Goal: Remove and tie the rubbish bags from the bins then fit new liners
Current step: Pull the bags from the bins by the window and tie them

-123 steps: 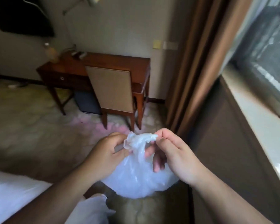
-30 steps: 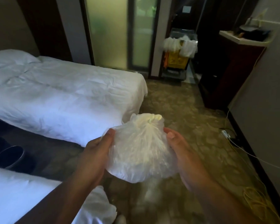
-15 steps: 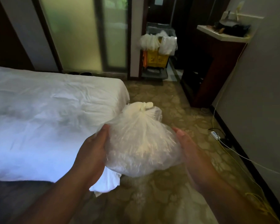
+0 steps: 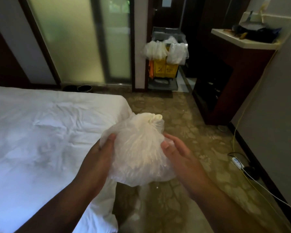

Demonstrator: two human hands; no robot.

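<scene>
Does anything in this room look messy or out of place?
A power strip and loose cables sprawl over the carpet by the right wall, and the bed cover is rumpled, its corner drooping down. The tied bag looks intact.

A knotted white rubbish bag (image 4: 138,153) is held between 2 hands above the patterned floor (image 4: 200,132). The left hand (image 4: 97,157) cups its left side, thumb on the front. The right hand (image 4: 180,155) holds its right side. A white bed (image 4: 40,140) lies left. A cleaning cart (image 4: 165,68) draped with white bags stands beyond.
</scene>
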